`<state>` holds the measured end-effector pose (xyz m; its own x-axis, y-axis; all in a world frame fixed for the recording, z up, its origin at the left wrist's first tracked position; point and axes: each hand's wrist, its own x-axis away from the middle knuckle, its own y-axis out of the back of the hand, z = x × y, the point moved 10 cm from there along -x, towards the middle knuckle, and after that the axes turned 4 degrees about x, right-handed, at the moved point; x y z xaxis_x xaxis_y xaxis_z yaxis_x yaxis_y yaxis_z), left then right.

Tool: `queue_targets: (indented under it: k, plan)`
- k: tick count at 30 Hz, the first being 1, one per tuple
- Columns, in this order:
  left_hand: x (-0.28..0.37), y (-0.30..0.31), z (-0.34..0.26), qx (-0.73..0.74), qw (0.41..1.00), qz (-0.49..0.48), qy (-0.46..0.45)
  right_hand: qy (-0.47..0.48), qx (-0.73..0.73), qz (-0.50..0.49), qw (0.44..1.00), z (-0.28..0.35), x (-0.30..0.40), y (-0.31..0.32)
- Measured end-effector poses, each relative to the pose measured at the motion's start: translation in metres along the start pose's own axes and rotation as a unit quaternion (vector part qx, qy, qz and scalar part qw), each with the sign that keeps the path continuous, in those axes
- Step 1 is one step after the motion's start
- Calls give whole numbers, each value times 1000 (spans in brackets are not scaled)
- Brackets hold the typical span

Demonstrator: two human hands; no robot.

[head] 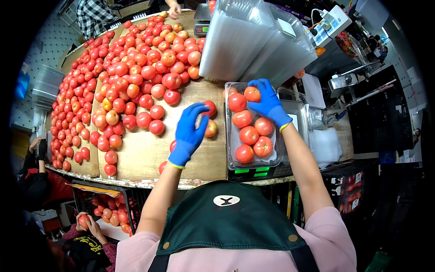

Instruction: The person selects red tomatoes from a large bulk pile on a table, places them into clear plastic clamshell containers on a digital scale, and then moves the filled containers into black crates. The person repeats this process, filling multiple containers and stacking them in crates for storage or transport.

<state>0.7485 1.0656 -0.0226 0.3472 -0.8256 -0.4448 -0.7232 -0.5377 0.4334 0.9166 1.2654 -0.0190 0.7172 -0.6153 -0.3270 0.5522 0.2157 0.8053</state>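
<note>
My right hand [267,103], in a blue knit glove, grips a tomato [252,94] at the upper right of a clear plastic tray [231,149]. Several more tomatoes [248,135] lie in that tray, which sits on a digital scale [253,172] with lit green displays. To the left of the tray, over the wooden table [200,163], is my left hand [189,134] in a matching glove, its fingers apart and curved beside a red tomato [209,108]. Another tomato [210,128] lies just below that one. Whether the left fingers touch the red tomato is unclear.
Loose tomatoes [146,68] cover much of the table's left and back. Tall stacks of clear trays [238,40] stand behind the scale. An open tray [294,105] lies at the right, near white liners [324,146]. Other people work at the back and left, near a tomato crate [131,207].
</note>
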Motion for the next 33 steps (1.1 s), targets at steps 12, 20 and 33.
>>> queue_targets:
  k: [12,20,33]
  plan:
    - [-88,-164,-23,-307,858,372,-177,-335,-619,-81,705,-47,67,23]
    - [-102,-63,-17,200,977,64,45,-239,-197,-61,949,-31,32,46]
    - [52,4,74,31,980,-18,193,-84,57,2,995,7,11,0]
